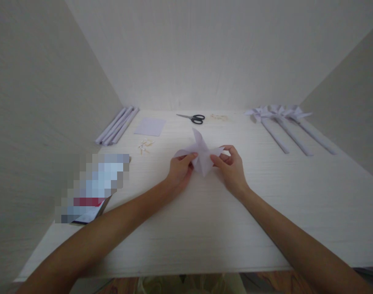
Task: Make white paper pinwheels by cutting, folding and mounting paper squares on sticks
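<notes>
A half-folded white paper pinwheel (201, 154) lies at the middle of the pale table (266, 212). My left hand (179, 170) pinches its left flap with thumb and fingers. On the other side, my right hand (231, 168) grips the right flap. One pointed flap stands up toward the back. Both forearms reach in from the front edge.
Black scissors (193, 118) lie at the back centre, a flat paper sheet (150, 126) and rolled paper sticks (117, 125) at the back left. Small wooden pins (145, 145) are scattered nearby. Three finished pinwheels on sticks (281, 122) lie back right. A blurred object (91, 188) sits left. Walls enclose three sides.
</notes>
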`<state>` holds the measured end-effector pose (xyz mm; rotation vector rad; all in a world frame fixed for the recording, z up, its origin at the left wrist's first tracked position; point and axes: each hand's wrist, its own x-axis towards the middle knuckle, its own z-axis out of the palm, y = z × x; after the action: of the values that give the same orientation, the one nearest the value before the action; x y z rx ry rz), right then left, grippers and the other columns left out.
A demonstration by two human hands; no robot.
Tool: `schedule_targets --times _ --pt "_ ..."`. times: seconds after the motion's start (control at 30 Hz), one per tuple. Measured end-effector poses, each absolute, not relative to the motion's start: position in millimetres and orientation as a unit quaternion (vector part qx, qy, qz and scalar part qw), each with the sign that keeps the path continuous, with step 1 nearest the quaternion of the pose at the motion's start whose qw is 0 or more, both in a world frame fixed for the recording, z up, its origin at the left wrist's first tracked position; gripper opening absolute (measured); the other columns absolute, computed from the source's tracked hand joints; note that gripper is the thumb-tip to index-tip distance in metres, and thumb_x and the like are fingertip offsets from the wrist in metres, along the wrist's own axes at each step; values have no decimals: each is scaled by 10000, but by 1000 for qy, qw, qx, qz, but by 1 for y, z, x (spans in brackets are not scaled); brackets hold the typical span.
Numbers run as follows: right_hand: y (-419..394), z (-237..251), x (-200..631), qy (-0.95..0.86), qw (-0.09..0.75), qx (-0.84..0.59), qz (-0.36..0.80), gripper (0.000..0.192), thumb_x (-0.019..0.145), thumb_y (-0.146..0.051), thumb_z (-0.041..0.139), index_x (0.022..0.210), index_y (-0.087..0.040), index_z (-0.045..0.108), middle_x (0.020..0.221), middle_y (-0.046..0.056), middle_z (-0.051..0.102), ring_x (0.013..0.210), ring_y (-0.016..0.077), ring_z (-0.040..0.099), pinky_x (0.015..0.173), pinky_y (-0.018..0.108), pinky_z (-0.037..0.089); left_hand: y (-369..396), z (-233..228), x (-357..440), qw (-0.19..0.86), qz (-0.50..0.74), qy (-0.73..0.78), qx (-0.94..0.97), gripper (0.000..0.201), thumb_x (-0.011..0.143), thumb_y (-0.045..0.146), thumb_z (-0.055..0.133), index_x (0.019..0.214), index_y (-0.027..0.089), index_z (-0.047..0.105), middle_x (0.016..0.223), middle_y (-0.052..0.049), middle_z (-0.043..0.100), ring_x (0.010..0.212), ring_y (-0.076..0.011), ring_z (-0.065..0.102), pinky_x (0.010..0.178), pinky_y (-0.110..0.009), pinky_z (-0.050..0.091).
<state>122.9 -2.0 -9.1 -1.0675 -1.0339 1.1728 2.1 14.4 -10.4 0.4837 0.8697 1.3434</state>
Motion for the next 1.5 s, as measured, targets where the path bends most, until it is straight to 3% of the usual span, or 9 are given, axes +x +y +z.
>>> schedule_targets --times 0.07,0.17,0.27,0.37,0.63,0.87,1.17,1.5 --pt "-3 -7 128 -494 605 -455 428 224 692 -284 576 836 -247 409 643 -46 558 598 118 552 578 262 430 18 -11 0 664 605 388 206 60 553 80 627 588 108 587 639 -13 604 623 -95 542 682 -250 426" --pt "-4 -6 138 -615 602 -454 230 140 721 -195 526 847 -242 485 900 26 552 808 155 544 676 305 429 19 -11 -2 665 602 397 195 69 556 69 621 604 106 586 644 -11 603 617 -89 540 669 -242 426" --pt "-4 -7 146 -736 516 -436 46 159 701 -109 518 787 -235 562 1068 56 499 1001 210 462 810 384 377 19 -9 -1 668 600 396 192 79 553 63 618 618 100 589 655 -14 608 623 -89 545 655 -233 426" --pt "-3 -10 148 -799 443 -405 -28 187 702 -94 532 755 -258 603 1092 35 497 1033 224 441 843 419 338 18 -7 -1 670 601 389 196 77 550 63 616 613 97 587 650 -13 609 622 -90 548 644 -228 424" --pt "-1 -12 150 -830 415 -372 -21 79 708 -233 612 677 -298 646 1019 -9 557 981 208 464 829 407 314 15 -9 -2 675 591 379 228 65 550 90 626 611 107 609 646 -17 619 650 -111 565 700 -255 420" --pt "-6 -8 146 -826 428 -367 -5 56 722 -240 608 701 -281 641 908 2 584 876 178 502 801 373 331 15 -11 -3 677 569 390 257 41 534 116 648 557 113 615 581 -11 605 593 -104 549 640 -246 416" --pt "-10 -4 130 -745 449 -489 60 71 744 -255 573 685 -239 607 839 31 515 845 201 470 760 403 341 12 -12 0 672 566 394 271 43 517 109 652 548 117 622 566 -2 602 565 -96 539 651 -251 421" --pt "-7 -6 124 -679 450 -568 119 88 729 -271 564 674 -219 608 903 49 475 908 227 445 781 430 357 11 -12 2 673 565 376 294 95 525 123 653 620 114 649 592 -20 628 620 -128 574 674 -270 436"
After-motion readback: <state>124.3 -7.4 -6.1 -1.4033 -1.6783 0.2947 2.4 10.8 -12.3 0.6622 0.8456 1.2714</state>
